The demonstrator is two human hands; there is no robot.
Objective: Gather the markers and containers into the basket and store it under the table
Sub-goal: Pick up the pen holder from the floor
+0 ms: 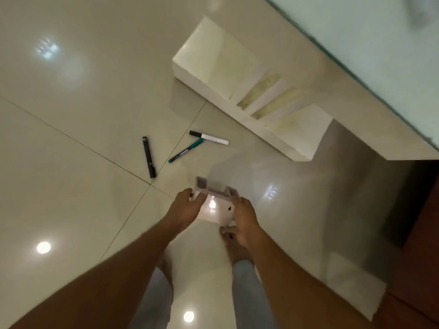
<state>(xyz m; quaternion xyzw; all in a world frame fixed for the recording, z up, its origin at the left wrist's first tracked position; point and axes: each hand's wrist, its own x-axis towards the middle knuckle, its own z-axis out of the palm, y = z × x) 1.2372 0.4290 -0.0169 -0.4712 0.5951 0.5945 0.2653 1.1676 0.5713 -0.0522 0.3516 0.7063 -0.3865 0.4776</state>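
Below, glossy cream floor tiles (71, 162) carry three markers (149, 157); both hands (187, 207) grip a pale container (215, 205)

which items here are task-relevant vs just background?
Job:
black marker
green marker
white marker with black cap
pale container, held between left hand and right hand

Background:
white table base
glass tabletop
tiled floor
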